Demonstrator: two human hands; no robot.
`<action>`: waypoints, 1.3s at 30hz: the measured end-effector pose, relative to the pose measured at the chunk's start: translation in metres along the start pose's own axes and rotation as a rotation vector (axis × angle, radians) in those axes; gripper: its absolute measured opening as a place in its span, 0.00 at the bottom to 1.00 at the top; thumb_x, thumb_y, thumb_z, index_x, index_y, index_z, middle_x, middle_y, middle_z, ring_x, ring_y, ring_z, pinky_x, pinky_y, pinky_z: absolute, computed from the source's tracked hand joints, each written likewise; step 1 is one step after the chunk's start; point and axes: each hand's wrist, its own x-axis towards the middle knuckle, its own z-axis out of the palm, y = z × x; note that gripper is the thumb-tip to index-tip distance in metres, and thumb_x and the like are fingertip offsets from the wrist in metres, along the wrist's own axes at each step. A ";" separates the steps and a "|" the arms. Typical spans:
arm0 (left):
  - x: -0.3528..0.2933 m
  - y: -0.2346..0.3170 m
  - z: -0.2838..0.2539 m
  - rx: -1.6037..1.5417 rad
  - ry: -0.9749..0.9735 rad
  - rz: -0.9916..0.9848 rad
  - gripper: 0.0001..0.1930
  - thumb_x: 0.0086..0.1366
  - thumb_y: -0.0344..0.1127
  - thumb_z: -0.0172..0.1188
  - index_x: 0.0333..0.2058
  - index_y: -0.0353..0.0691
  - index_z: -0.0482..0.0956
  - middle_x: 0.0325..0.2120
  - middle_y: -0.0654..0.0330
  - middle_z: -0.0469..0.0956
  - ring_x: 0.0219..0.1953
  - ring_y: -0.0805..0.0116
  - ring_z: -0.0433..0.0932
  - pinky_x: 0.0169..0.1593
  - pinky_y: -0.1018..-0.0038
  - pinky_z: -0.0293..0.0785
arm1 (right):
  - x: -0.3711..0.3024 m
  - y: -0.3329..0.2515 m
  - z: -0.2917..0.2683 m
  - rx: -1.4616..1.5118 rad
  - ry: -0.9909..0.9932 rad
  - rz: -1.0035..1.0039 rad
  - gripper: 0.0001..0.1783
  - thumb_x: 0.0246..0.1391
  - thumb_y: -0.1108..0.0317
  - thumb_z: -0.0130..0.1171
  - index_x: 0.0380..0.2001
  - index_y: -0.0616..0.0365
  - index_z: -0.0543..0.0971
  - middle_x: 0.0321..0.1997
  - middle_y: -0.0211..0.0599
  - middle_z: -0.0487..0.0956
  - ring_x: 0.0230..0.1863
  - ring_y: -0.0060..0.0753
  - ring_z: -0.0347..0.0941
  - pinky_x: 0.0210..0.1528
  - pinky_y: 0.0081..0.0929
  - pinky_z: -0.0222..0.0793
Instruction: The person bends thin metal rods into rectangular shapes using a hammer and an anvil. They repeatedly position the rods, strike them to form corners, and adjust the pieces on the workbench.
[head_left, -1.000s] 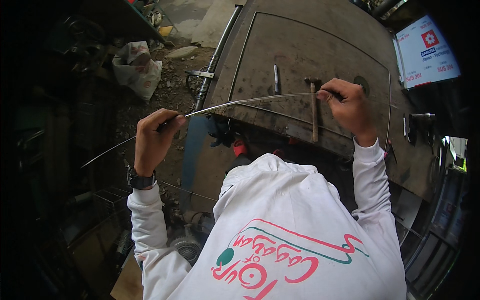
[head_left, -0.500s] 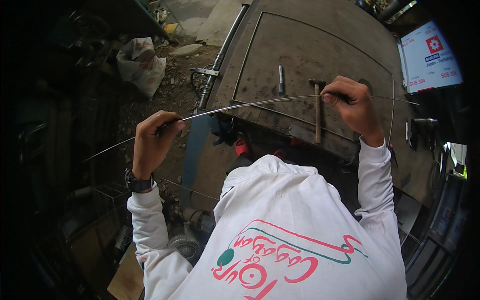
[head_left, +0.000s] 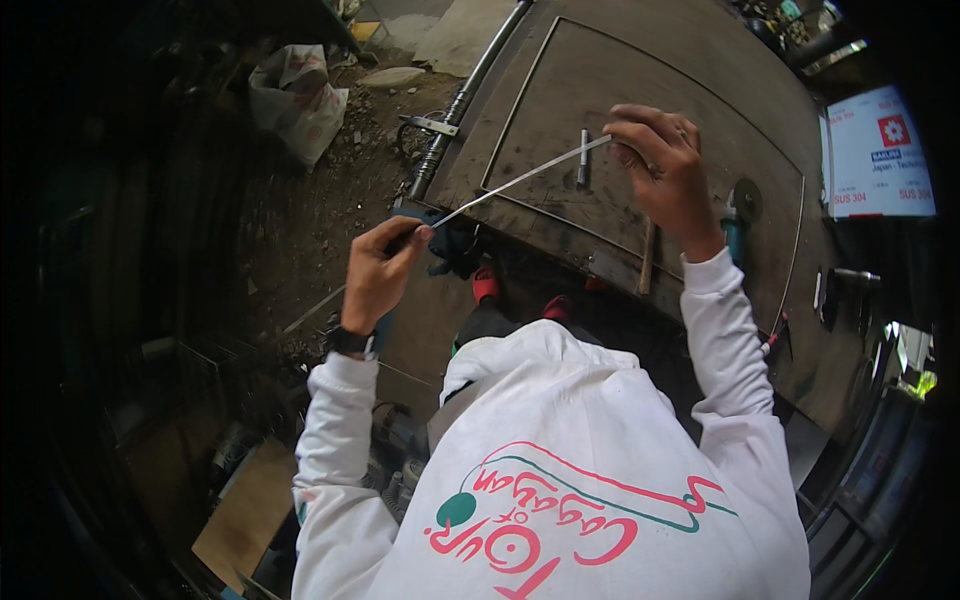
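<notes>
A thin metal rod (head_left: 520, 182) stretches between my two hands above the near edge of the work table. My left hand (head_left: 382, 268) pinches it at the lower left, and a length appears to trail past that hand, blurred. Higher up, over the table, my right hand (head_left: 660, 165) grips the rod between thumb and fingers. Behind the rod lies a silver marker-like stick (head_left: 583, 165) on the table. Below my right wrist shows the wooden handle of a hammer (head_left: 648, 258); its head is hidden by my hand. A large rectangle of thin rod (head_left: 682, 68) lies flat on the tabletop.
The dark work table (head_left: 640, 85) has a teal angle grinder (head_left: 735, 232) near my right forearm. A steel tube (head_left: 462, 115) with a coiled section runs along its left edge. A white printed sheet (head_left: 878, 155) is at far right; a white plastic bag (head_left: 300, 105) sits on the ground.
My left hand has moved right and slightly down. My right hand has moved left and up, so the hands are closer and the rod slants more steeply. The grinder has come into view.
</notes>
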 end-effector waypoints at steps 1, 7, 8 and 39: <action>0.000 -0.024 0.006 -0.033 0.057 -0.044 0.08 0.69 0.33 0.66 0.39 0.32 0.84 0.26 0.69 0.80 0.30 0.81 0.74 0.35 0.80 0.70 | -0.005 0.003 0.017 -0.051 0.111 0.052 0.12 0.57 0.68 0.67 0.45 0.51 0.83 0.47 0.36 0.83 0.49 0.40 0.80 0.57 0.37 0.67; 0.028 -0.169 0.037 -0.144 0.404 -0.199 0.12 0.70 0.39 0.65 0.38 0.33 0.85 0.26 0.69 0.80 0.29 0.82 0.74 0.34 0.80 0.69 | -0.144 0.085 0.111 -0.072 0.020 0.660 0.25 0.56 0.65 0.68 0.55 0.60 0.76 0.59 0.53 0.74 0.62 0.58 0.70 0.64 0.47 0.66; 0.036 -0.192 0.038 -0.160 0.449 -0.233 0.13 0.71 0.40 0.65 0.38 0.34 0.85 0.26 0.69 0.80 0.29 0.82 0.73 0.34 0.80 0.69 | -0.173 0.094 0.119 -0.118 -0.048 0.791 0.30 0.54 0.62 0.70 0.58 0.61 0.73 0.60 0.55 0.70 0.63 0.61 0.67 0.64 0.49 0.65; 0.073 -0.291 0.002 -0.303 0.344 -0.525 0.11 0.69 0.36 0.65 0.37 0.31 0.84 0.26 0.65 0.81 0.29 0.79 0.73 0.35 0.78 0.70 | -0.110 -0.006 0.269 0.425 -0.094 1.220 0.14 0.60 0.69 0.67 0.44 0.61 0.75 0.31 0.21 0.73 0.30 0.12 0.64 0.31 0.15 0.59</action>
